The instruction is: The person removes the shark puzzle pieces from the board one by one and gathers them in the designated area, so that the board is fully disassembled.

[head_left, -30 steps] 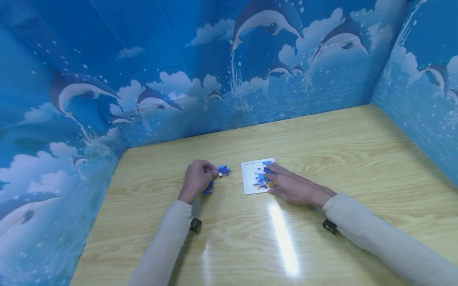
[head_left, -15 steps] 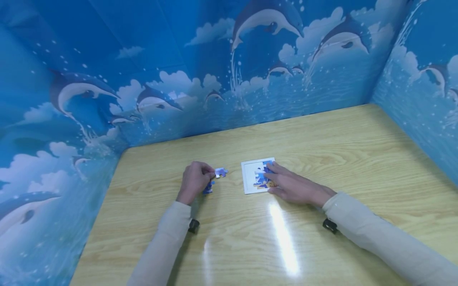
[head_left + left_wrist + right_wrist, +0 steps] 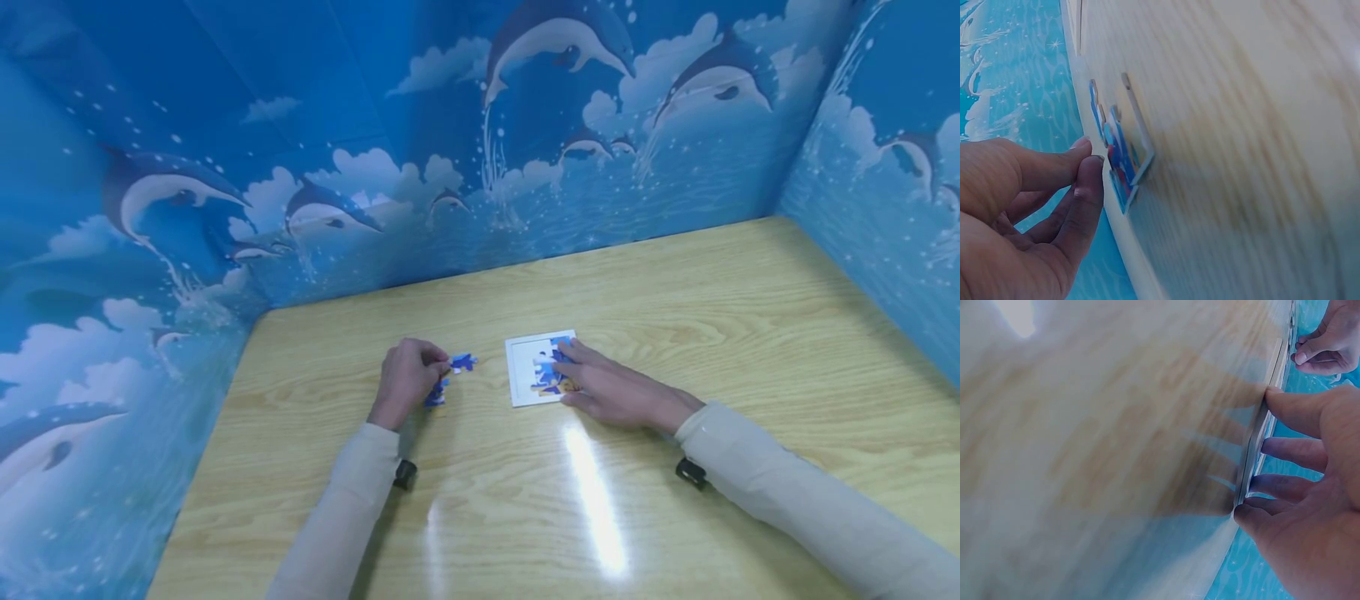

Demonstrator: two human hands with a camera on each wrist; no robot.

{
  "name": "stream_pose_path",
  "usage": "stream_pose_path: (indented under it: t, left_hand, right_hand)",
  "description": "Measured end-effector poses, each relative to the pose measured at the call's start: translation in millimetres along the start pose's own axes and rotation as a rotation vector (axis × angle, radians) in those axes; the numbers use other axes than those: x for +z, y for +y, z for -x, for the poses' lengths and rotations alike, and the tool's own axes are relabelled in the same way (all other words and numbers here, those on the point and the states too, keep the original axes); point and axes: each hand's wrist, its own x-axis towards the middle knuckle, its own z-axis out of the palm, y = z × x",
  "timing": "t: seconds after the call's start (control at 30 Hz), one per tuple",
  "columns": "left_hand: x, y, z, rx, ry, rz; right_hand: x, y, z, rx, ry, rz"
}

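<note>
Mid-puzzle: left hand (image 3: pixel 407 382) fingers pinching a blue puzzle piece (image 3: pixel 462 362) just left of the puzzle tray (image 3: pixel 522 373); right hand (image 3: pixel 611 390) fingers spread, steadying it on the table (image 3: pixel 675 283). Next, likely: carrying across, aligning over the gap.

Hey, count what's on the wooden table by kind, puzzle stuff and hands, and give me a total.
Puzzle tray, partly filled: 1
Loose puzzle pieces: 2, one in the left hand's grip, one beside that hand
Hands: 2, left hand, right hand resting on the tray
Total: 5
</note>
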Motion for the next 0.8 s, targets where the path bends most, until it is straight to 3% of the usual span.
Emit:
stream_pose_path:
  t: [0.3, 0.8]
  left_hand:
    - [4.8, 14.3, 2.8, 0.097, -0.028, 0.049]
    - [36.4, 57.5, 5.7, 0.198, -0.161, 0.051]
  right_hand:
    - [-0.5, 0.1, 0.5, 0.005, 0.008, 0.000]
    - [-0.4, -0.4, 9.6, -0.020, 0.059, -0.002]
